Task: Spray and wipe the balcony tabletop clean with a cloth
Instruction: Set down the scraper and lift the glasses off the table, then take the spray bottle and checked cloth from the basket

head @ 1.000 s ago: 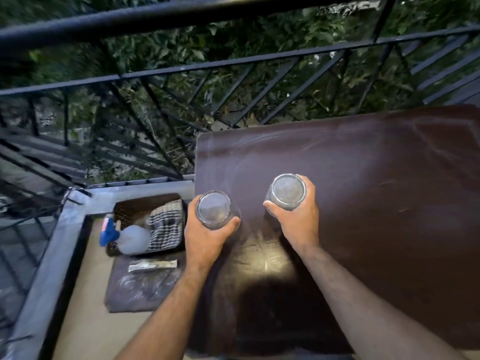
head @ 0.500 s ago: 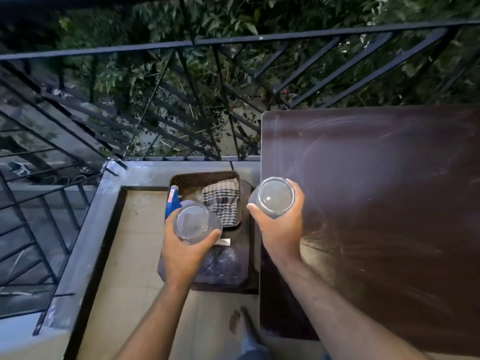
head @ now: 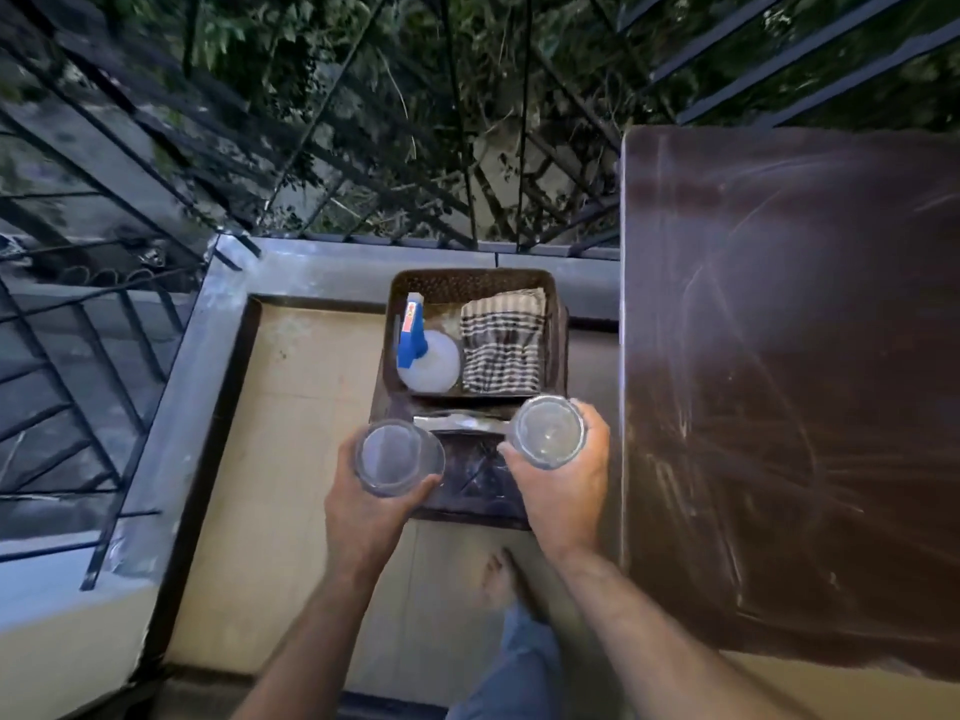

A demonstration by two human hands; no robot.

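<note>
My left hand (head: 363, 517) grips a clear drinking glass (head: 397, 457), and my right hand (head: 563, 491) grips a second clear glass (head: 548, 431). Both glasses hang above a dark low stand (head: 467, 491) on the balcony floor, left of the table. The dark brown tabletop (head: 789, 356) fills the right side and shows pale streaks. A brown basket (head: 470, 280) on the stand holds a white spray bottle with a blue trigger (head: 423, 356) and a folded striped cloth (head: 501, 348).
A black metal railing (head: 311, 148) and a grey ledge (head: 322, 270) bound the balcony ahead and to the left, with foliage beyond. A small silvery packet (head: 457, 420) lies on the stand. My bare foot (head: 501, 579) rests on the beige tiled floor below the stand.
Both hands have carried the glasses left, off the tabletop, to above the low stand beside the basket. The view has swung left and down with them.
</note>
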